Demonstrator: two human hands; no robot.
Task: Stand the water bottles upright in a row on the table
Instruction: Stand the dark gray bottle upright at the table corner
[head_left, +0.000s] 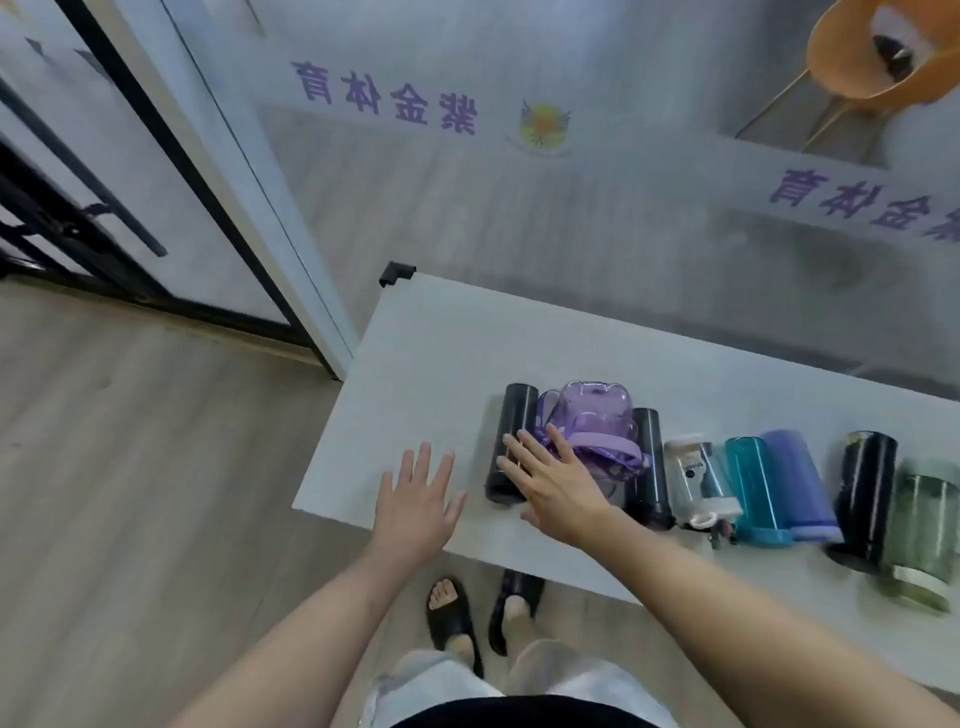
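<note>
Several water bottles lie on their sides in a line across the white table (415, 364). From the left: a black bottle (511, 415), a clear purple bottle (592, 415), a second black bottle (649, 457), a white-capped clear one (696, 478), a teal one (753, 478), a lilac one (800, 473), a black one (867, 483) and a green glass one (930, 525). My right hand (550, 478) hovers open, fingers spread, over the leftmost black bottle and the purple one. To its left, above the table's near edge, my left hand (418, 499) is open and holds nothing.
The table's far side meets a frosted glass wall with purple lettering. A black guard (396, 272) caps the table's far left corner. A glass door stands at the left. An orange chair (878, 57) shows behind the glass. My feet in black slippers (452, 618) stand under the near edge.
</note>
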